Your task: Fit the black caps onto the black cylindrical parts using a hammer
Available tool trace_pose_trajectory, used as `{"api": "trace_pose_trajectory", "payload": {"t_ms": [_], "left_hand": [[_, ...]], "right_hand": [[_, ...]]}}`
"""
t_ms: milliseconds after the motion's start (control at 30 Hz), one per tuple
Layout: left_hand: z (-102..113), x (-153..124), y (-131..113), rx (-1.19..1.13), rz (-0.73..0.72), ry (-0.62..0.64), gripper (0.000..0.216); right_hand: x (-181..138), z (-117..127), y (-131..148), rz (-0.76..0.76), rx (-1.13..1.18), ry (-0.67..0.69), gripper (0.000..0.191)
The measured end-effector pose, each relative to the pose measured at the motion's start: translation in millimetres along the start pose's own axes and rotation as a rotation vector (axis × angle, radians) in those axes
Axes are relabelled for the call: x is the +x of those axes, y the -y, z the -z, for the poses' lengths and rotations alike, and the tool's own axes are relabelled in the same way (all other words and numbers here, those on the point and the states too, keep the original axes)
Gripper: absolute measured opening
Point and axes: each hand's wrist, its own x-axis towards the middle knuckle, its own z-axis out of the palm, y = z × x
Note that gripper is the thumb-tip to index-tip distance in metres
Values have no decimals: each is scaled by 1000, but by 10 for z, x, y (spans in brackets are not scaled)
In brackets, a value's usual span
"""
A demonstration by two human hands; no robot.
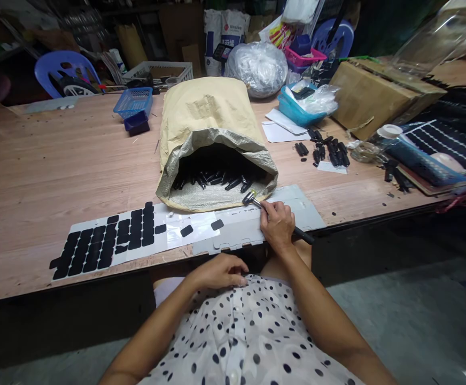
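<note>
My right hand is wrapped round the black handle of a small hammer. Its metal head points toward the mouth of a large yellowish sack. Inside the sack's silvery lining lie several black, elongated plastic parts. Under my right hand is a grey-white flat board along the table's front edge. My left hand rests over my lap, holding nothing, with its fingers loosely apart. Left of the board lies a white sheet with rows of black rounded stickers; a few single stickers sit apart.
Blue baskets stand behind left of the sack. To the right are loose black parts, a teal basket and a cardboard box. A clear bag sits behind the sack.
</note>
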Motion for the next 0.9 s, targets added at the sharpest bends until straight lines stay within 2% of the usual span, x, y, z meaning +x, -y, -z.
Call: {"api": "trace_pose_trajectory", "payload": {"t_ms": [33,67,100,200,267,300,367,467,600,767,900], "left_hand": [[149,35,-118,-70,-61,24,31],[309,103,-217,-105,-104,-34,30],[472,204,-292,-95,-127,-151,28],[900,655,-371,148,-61,-675,18],[1079,979,-343,326,4,-876,10],[1130,1117,-321,395,34,-912,7],[1170,1311,-279,488,80,-921,4],[1138,1370,-227,556,103,-892,5],[1048,1082,-144,566,87,-880,5],[787,560,-16,500,-49,-807,9],[543,425,68,464,-60,-791,13]], "right_hand": [[-2,3,3,-1,5,3,29],[-4,6,6,-1,9,6,29],[-6,8,7,0,12,9,29],[-14,4,8,8,18,0,29],[-18,-7,8,10,22,-15,28],[-20,-14,9,9,23,-23,28],[-22,-28,13,9,26,-35,27],[-24,-37,26,8,29,-44,27],[-27,-19,48,-1,35,-35,27],[-24,7,45,-25,37,7,28],[-17,17,11,-16,15,28,27]]}}
